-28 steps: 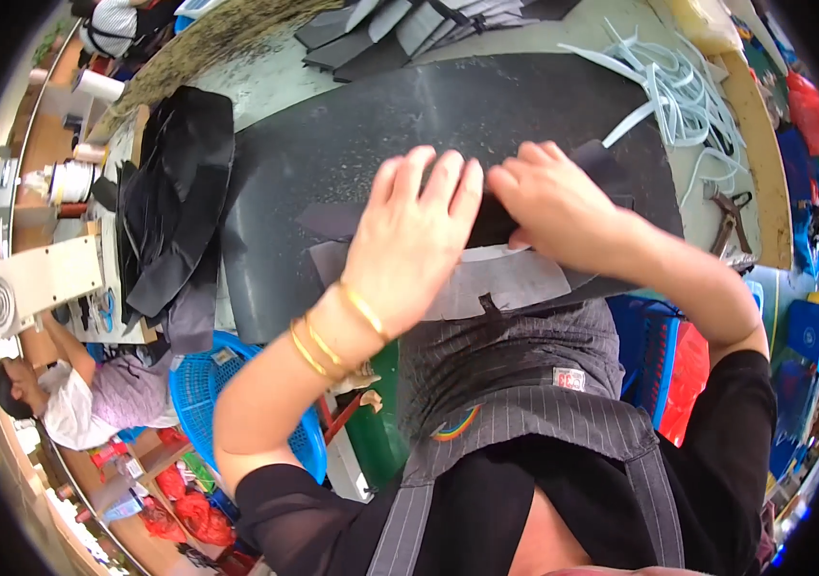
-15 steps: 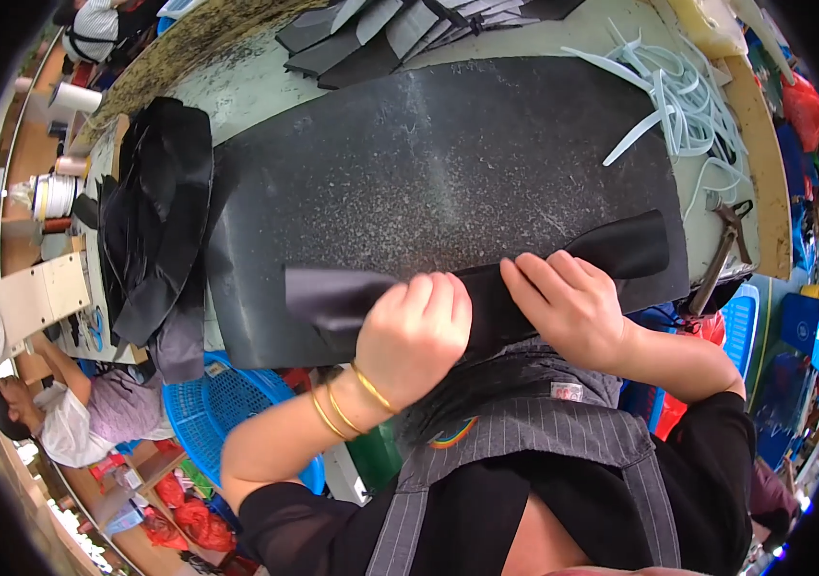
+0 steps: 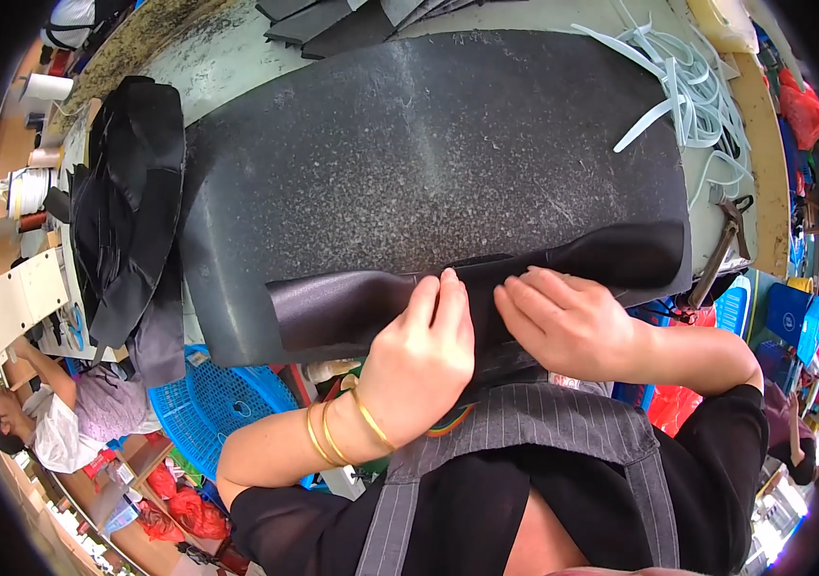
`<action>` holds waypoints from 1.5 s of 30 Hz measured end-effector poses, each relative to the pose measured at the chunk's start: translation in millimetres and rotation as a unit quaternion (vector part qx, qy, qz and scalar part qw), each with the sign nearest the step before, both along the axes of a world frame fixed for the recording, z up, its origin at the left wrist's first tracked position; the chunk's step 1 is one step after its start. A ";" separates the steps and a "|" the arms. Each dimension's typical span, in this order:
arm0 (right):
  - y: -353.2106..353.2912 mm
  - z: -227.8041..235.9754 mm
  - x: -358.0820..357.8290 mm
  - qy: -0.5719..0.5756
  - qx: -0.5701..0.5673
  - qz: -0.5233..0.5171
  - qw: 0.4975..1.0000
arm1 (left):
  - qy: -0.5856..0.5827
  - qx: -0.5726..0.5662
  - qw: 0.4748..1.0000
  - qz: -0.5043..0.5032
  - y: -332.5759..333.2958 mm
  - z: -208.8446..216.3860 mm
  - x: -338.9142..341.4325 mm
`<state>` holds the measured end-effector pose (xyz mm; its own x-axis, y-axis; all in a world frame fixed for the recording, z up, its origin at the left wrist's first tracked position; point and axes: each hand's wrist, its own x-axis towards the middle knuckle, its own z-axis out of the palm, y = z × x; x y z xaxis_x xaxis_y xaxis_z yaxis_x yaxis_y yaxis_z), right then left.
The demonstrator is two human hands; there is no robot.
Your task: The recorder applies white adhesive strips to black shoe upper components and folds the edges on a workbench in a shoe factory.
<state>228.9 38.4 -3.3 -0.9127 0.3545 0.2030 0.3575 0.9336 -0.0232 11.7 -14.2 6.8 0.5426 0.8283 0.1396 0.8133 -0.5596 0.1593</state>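
Pale bench (image 3: 227, 62) under black, white-speckled mat (image 3: 380, 163). Tangled flat pale-blue strips (image 3: 683, 101) at far right. One long, smooth black piece (image 3: 332, 309) along mat's near edge; left hand (image 3: 426, 350) and right hand (image 3: 577, 322) on its middle, cannot tell if either grip pinches it. Three gold bangles (image 3: 369, 419).

Smooth, faintly glossy strip (image 3: 337, 309); matt, speckled mat (image 3: 409, 163)

free: dark mat (image 3: 409, 144) | obstacles: black sheet (image 3: 332, 312) near, pile (image 3: 145, 173) left, strips (image 3: 678, 91) right
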 end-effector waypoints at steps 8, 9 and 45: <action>6.9 0.0 -4.8 0.075 -0.163 -0.017 0.984 | -0.208 -0.117 0.970 -0.040 0.7 -13.7 -18.9; 7.3 1.8 -3.5 0.060 -0.163 0.003 0.985 | -0.211 -0.121 0.969 -0.038 -1.6 -15.3 -15.3; 66.8 -40.3 73.0 0.139 -0.076 -0.199 0.967 | -0.301 -0.057 0.938 0.164 29.2 -33.4 110.9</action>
